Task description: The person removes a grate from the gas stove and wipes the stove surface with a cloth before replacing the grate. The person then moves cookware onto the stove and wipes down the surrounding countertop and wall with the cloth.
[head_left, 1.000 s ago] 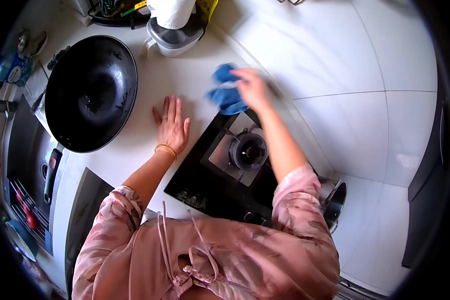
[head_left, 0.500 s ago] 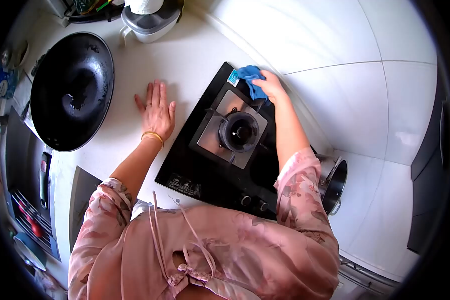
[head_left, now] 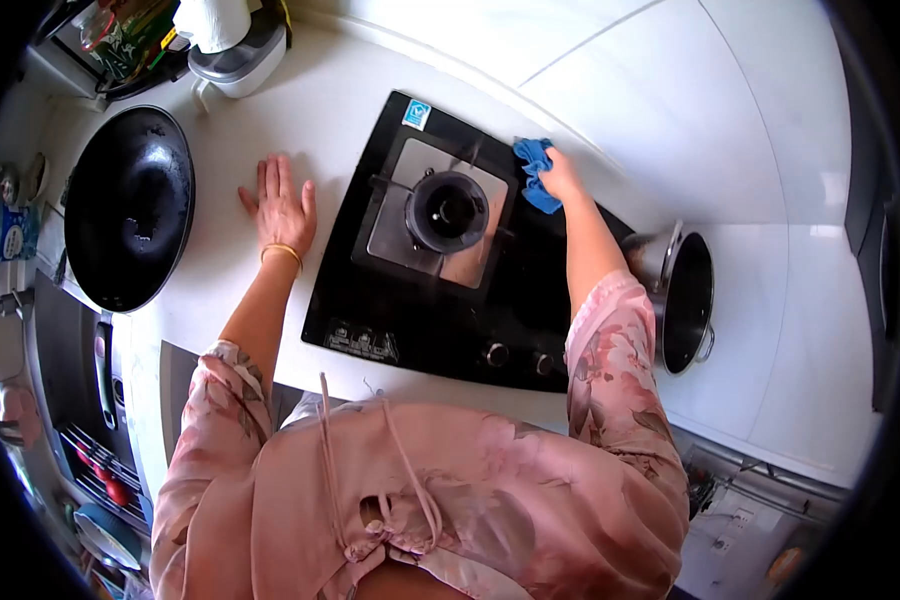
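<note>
My right hand grips a blue cloth at the back edge of the black gas stove, to the right of the burner. The cloth is bunched up and rests on the glass surface. My left hand lies flat with fingers spread on the white countertop, just left of the stove. A blue-and-white sticker marks the stove's back left corner.
A black wok sits on the counter left of my left hand. Right of the stove stands a steel pot. A lidded container with a white paper roll is at the back left. A sink lies far left.
My right hand has slid the cloth rightward along the stove's back edge, away from the sticker. The left hand stays flat on the counter. The camera view has shifted.
</note>
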A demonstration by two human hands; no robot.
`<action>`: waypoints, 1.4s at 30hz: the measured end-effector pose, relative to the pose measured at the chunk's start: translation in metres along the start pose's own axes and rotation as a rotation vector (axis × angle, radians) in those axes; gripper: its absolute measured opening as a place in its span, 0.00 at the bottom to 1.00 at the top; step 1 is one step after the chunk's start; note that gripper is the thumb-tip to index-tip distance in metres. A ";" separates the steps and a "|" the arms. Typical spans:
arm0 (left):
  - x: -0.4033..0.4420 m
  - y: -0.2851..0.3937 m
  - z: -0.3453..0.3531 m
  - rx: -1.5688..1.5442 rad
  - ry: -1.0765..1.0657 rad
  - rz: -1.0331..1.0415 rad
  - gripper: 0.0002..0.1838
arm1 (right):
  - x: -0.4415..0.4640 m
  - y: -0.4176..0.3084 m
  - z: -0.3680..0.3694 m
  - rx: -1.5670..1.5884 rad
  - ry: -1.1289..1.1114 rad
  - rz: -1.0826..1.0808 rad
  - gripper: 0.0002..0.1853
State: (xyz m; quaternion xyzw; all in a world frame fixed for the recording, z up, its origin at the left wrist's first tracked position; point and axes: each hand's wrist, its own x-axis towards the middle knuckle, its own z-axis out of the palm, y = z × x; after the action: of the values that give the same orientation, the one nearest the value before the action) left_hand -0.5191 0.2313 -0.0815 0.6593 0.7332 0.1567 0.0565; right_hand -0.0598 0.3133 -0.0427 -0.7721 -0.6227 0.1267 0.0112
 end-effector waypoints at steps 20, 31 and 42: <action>-0.121 0.146 -0.001 -0.540 -0.108 0.298 0.16 | -0.244 -0.028 0.027 0.053 0.119 0.241 0.36; -0.039 0.187 -0.081 -0.427 -0.047 0.076 0.25 | -0.232 -0.008 0.041 0.075 0.203 0.135 0.36; 0.021 0.076 -0.133 -1.382 -0.019 -0.330 0.18 | -0.224 -0.034 0.034 0.543 0.476 0.205 0.20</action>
State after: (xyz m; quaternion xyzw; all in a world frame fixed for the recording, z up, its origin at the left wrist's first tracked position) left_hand -0.4880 0.2372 0.0693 0.3541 0.5558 0.5697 0.4910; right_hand -0.1428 0.1003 -0.0289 -0.8072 -0.4659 0.1044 0.3471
